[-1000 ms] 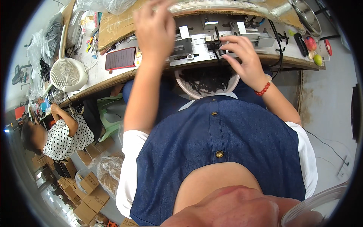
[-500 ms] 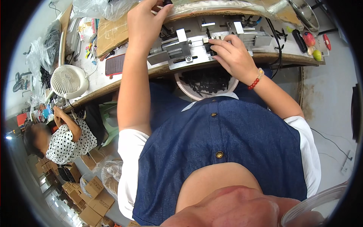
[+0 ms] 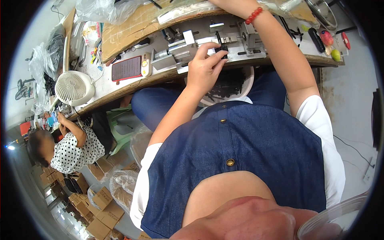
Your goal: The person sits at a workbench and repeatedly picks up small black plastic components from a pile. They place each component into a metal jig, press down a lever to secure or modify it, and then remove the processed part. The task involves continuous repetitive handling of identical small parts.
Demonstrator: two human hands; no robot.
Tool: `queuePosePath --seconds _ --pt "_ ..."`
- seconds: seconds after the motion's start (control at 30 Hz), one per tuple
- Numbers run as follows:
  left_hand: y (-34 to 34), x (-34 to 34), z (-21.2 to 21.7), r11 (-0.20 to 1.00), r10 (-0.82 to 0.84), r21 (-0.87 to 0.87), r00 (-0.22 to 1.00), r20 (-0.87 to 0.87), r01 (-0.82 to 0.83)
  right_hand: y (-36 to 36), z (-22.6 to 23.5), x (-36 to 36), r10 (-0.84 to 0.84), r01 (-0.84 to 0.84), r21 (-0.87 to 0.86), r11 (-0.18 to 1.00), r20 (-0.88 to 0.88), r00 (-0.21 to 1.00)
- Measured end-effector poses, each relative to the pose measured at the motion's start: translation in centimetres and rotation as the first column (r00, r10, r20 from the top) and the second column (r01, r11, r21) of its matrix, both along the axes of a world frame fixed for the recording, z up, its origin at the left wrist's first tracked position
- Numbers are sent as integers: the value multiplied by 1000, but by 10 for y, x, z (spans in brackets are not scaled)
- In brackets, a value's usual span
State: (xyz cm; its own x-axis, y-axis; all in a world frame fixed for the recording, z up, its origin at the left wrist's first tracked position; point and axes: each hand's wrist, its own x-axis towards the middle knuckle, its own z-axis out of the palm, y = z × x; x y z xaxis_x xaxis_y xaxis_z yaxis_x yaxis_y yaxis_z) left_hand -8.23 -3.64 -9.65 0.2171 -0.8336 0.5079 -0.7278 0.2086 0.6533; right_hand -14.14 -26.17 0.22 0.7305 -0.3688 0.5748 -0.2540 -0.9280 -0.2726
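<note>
While half a second ago the right hand [image 3: 232, 5] touched the black piece [image 3: 224, 48], now the left hand [image 3: 205, 69] grips it with its fingertips, at one o'clock from the centre. At the upper edge, near one o'clock, the right hand's fingers are cut off; I cannot tell their state. Smooth, blocky grey metal forms the fixture [image 3: 251, 35]; a round, pale basket [image 3: 250, 80] sits at two o'clock.

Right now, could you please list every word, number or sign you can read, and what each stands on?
None can be read.
Brown cardboard boxes: dark printed marks, too small and blurred to read.
Flat, red-edged phone with a dark screen: no legible text.
Silver metal fixture on the bench: no legible text.
</note>
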Motion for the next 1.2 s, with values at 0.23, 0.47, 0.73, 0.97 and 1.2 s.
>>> queuePosePath --seconds 0.23,0.47,0.73,0.97,1.2 --pt "-3 -5 2 1000 29 -12 997 71 -28 25 26 -60 57 -135 556 820 155 986" --pt "-12 22 50 996 78 -43 994 82 -74 65 -13 -116 26 -298 833 466 324 946" --pt "-114 75 114 832 233 345 838 494 -435 130 -62 -105 104 -103 120 987 0 995" --pt "-115 90 115 936 302 10 818 490 -352 123 -79 -95 89 -92 -37 995 -75 993" --pt "-57 69 122 990 138 33 964 -228 -134 99 -50 -84 159 -157 -57 986 38 987"
